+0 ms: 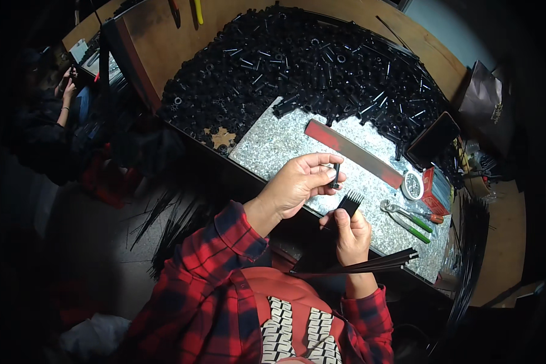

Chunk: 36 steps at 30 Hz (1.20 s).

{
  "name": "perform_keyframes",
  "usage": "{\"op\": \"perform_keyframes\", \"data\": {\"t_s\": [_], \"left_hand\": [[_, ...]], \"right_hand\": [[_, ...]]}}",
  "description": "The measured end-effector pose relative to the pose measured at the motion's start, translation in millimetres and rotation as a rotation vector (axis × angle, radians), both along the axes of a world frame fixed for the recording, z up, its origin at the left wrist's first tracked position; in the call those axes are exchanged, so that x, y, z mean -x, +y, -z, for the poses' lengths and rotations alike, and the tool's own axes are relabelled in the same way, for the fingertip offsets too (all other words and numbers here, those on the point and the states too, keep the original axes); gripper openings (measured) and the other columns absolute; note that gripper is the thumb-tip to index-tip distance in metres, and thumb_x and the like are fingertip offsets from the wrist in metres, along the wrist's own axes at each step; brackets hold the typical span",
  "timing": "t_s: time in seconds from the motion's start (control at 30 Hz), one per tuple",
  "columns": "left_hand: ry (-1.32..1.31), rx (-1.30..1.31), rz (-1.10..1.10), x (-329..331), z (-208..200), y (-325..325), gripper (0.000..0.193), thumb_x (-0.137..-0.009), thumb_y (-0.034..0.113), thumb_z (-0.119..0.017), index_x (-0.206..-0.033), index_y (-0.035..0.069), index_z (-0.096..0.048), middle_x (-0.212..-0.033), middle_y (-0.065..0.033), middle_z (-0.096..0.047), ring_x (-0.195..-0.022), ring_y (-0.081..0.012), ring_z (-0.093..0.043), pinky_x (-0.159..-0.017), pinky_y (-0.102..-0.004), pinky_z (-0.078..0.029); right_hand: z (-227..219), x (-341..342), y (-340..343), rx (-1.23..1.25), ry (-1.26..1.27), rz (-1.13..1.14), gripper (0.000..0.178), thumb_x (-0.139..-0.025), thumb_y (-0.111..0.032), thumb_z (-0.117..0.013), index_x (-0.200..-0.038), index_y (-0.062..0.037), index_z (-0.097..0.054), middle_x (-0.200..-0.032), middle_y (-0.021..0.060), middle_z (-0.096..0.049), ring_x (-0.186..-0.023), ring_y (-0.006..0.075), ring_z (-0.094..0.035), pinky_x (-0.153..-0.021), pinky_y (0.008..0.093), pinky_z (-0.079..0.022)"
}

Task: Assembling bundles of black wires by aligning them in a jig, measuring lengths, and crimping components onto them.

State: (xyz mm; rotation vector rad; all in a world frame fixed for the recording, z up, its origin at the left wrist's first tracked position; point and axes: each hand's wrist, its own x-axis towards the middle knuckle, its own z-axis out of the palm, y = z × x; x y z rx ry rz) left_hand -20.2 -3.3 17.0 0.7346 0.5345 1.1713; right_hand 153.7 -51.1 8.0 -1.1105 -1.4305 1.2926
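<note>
Over the near edge of the work board, my left hand (292,185) pinches a small black tube-like part (336,175) upright between thumb and fingers. Just right of it and a little lower, my right hand (353,238) is closed on a bundle of thin black rods (351,202), whose pale tips fan out like comb teeth toward the left hand. A small gap separates the tips from the tube-like part. Long black strips (376,265) cross by the right wrist; whether they belong to the same bundle I cannot tell.
A large heap of black parts (297,60) covers the back of the speckled board (273,142). On it lie a red-and-grey bar (355,155), green-handled pincers (409,221), a round white tin (412,185) and a red box (435,191). A phone (434,139) leans right. Another person's hands (68,88) show far left.
</note>
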Motion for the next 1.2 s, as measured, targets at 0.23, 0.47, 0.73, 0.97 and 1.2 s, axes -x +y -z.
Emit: {"op": "perform_keyframes", "data": {"t_s": [0.23,0.47,0.73,0.97,1.2], "left_hand": [[-0.007,0.048,-0.012,0.0,2.4,0.1,0.033,-0.093,0.008,-0.058,-0.125,0.002,-0.055,-0.103,-0.0068,-0.064,-0.098,-0.012,-0.061,-0.082,-0.0247,-0.05],[-0.039,0.041,0.015,-1.1,8.1,2.2,0.032,-0.094,0.007,-0.056,-0.125,0.001,-0.055,-0.104,-0.0078,-0.064,-0.095,-0.0116,-0.061,-0.082,-0.0245,-0.052],[-0.021,0.086,0.053,-3.5,6.1,1.3,0.032,-0.094,0.007,-0.055,-0.126,0.0,-0.055,-0.103,-0.0076,-0.064,-0.093,-0.0111,-0.061,-0.082,-0.0242,-0.052],[-0.028,0.052,0.134,-7.8,4.5,5.1,0.034,-0.094,0.007,-0.055,-0.127,0.0,-0.054,-0.105,-0.0079,-0.064,-0.096,-0.0111,-0.061,-0.084,-0.0247,-0.051],[-0.058,0.029,0.188,-2.8,6.2,5.7,0.033,-0.095,0.007,-0.054,-0.127,-0.001,-0.053,-0.107,-0.0085,-0.063,-0.097,-0.0117,-0.061,-0.086,-0.0256,-0.051]], "right_hand": [[-1.5,2.7,1.3,-0.013,0.015,-0.034,0.025,-0.099,-0.02,-0.051,-0.09,0.0005,-0.062,-0.077,0.0056,-0.068,-0.069,0.0097,-0.06,-0.064,0.0235,-0.048],[2.4,3.4,0.0,-0.001,0.017,-0.047,0.029,-0.1,-0.025,-0.05,-0.095,0.0014,-0.06,-0.077,0.0083,-0.066,-0.068,0.0115,-0.06,-0.065,0.0248,-0.049],[7.1,3.7,1.9,0.05,0.069,-0.086,0.026,-0.099,-0.025,-0.052,-0.096,0.0002,-0.057,-0.078,0.0079,-0.066,-0.07,0.0115,-0.061,-0.066,0.0253,-0.049],[0.2,2.2,3.5,0.082,0.107,-0.069,0.017,-0.097,-0.017,-0.056,-0.096,-0.0008,-0.06,-0.079,0.0052,-0.066,-0.072,0.01,-0.061,-0.067,0.0238,-0.05],[1.8,3.0,4.1,0.074,0.12,-0.079,0.017,-0.096,-0.016,-0.056,-0.097,-0.0002,-0.061,-0.078,0.0052,-0.066,-0.072,0.0101,-0.061,-0.067,0.0237,-0.05]]}}
